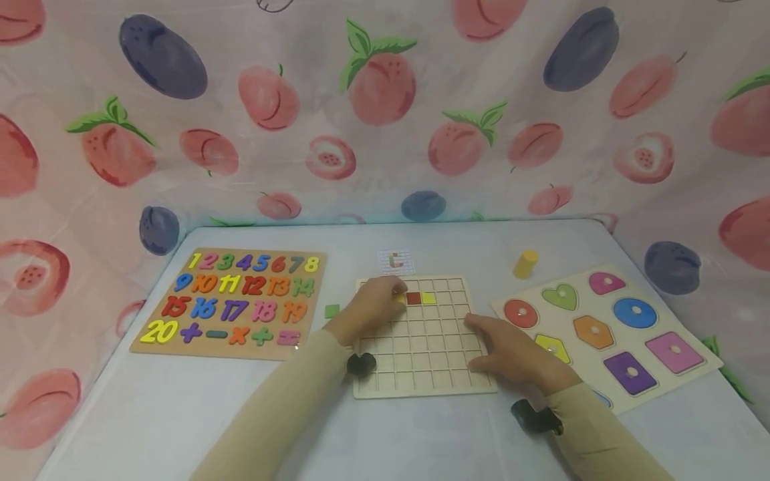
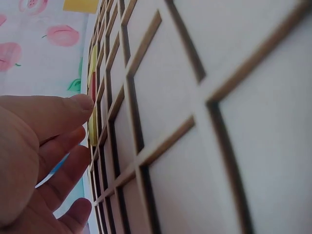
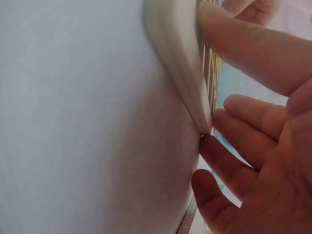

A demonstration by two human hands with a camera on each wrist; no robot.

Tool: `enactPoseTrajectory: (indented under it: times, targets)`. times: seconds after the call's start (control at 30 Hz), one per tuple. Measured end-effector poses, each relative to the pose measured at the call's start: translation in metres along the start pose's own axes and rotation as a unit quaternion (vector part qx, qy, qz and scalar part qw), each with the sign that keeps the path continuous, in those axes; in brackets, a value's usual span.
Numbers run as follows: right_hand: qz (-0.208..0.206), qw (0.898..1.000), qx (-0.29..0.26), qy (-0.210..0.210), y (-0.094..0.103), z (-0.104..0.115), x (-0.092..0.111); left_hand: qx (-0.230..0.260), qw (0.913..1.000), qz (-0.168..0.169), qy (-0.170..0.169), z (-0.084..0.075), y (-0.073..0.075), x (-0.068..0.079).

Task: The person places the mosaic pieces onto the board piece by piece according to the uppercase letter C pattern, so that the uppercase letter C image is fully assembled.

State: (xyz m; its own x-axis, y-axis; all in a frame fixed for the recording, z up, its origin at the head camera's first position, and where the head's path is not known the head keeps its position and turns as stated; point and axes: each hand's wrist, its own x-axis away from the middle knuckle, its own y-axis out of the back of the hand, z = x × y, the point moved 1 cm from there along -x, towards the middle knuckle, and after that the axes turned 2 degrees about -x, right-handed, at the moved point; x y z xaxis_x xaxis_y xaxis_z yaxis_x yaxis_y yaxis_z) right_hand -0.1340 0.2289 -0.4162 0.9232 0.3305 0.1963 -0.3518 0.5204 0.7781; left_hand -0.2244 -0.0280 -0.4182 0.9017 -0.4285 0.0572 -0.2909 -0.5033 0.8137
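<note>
A wooden grid board [image 1: 428,381] lies in the middle of the table. In one of its upper rows, a red square tile [image 1: 414,298] sits between two yellow tiles. My left hand [image 1: 374,304] reaches over the board's left side and pinches the left yellow tile [image 2: 92,127] at its cell, thumb and fingertips right at the tile. The right yellow tile [image 1: 428,298] lies untouched. At the board's right edge, my right hand [image 1: 511,351] rests with thumb and fingers spread, their tips against the edge. Part of the left fingers is hidden behind the thumb.
Left of the board lie a green tile [image 1: 332,311] and a number puzzle board [image 1: 222,347]. A small pattern card [image 1: 395,262] sits behind the grid. On the right are a shape puzzle board [image 1: 650,324] and an upright yellow cylinder [image 1: 525,264].
</note>
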Motion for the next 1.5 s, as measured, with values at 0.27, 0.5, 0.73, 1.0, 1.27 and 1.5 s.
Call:
enactPoseTrajectory:
  times: [0.27,0.5,0.73,1.0,1.27,1.5]
  targets:
    - [0.0,1.0,-0.006,0.001,0.001,0.0,-0.001,0.012,0.9999,0.009,0.004,0.003,-0.001,0.001]
    - [0.003,1.0,-0.01,-0.012,0.001,0.001,-0.001,0.008,0.9998,0.012,0.01,0.003,0.002,0.004]
    - [0.004,1.0,-0.011,-0.007,0.002,0.002,-0.001,0.036,0.9985,0.0,0.041,0.01,0.013,0.01]
    - [0.005,1.0,-0.01,-0.013,0.003,0.002,-0.001,0.043,0.9961,-0.016,0.076,0.019,0.03,0.025]
    - [0.005,1.0,-0.014,-0.004,0.003,0.001,-0.001,0.045,0.9927,-0.026,0.109,0.03,0.042,0.043]
    - [0.004,1.0,-0.01,0.006,0.003,0.0,-0.001,0.091,0.9845,-0.02,0.148,0.042,0.047,0.056]
